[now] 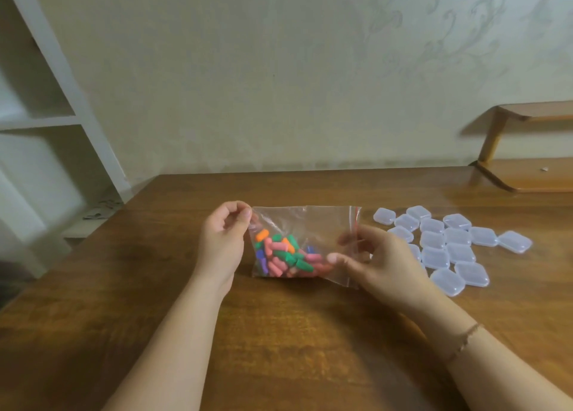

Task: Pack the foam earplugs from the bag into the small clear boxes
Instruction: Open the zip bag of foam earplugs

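From the head view, a clear plastic zip bag (305, 243) with a red seal strip along its right edge is held upright between two bare hands, just above or resting on the brown wooden surface (279, 333); which of the two cannot be told. The left hand (223, 240) has its grip closed on the bag's upper left corner, thumb and forefinger pinching the plastic. The right hand (381, 261) holds the bag's right side: its thumb presses the front of the film near the lower right, while its fingers lie behind the plastic, seen through it. A thin bracelet (463, 341) circles the right wrist.

Inside the bag, a heap of small foam earplugs (283, 255) in pink, green, orange, purple and blue sits in the lower left part, near the left hand.

To the right of the bag, a cluster of small square clear plastic boxes (449, 243) with rounded corners lies flat on the surface, lids closed, many touching one another; the right hand hides some of the nearest ones.

Farther right, a low wooden shelf (527, 175) stands on the surface against the pale patterned wall (279, 69). A white shelving unit (46, 116) stands at the left.
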